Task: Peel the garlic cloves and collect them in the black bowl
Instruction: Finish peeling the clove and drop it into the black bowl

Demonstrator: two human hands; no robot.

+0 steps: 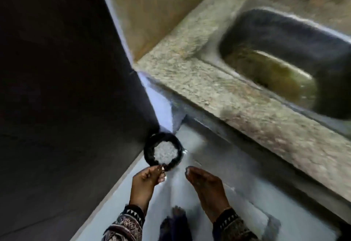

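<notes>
Seems nearly done: pale cloves (165,152) heaped in bowl (147,152). Clamps left hand (147,177) grip on bowl rim; holds right hand (204,181) grip apart, empty.

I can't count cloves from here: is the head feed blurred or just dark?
Head view: both. Motion blur smears everything; pale contents of the black bowl merge into one white patch; the wall beside it sits in deep shadow.

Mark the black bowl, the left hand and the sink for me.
black bowl (148,154), head view, on its left rim.
left hand (146,177), head view, mid-hand, pinching the bowl's near rim.
sink (284,33), head view, on its dark inner wall.
</notes>
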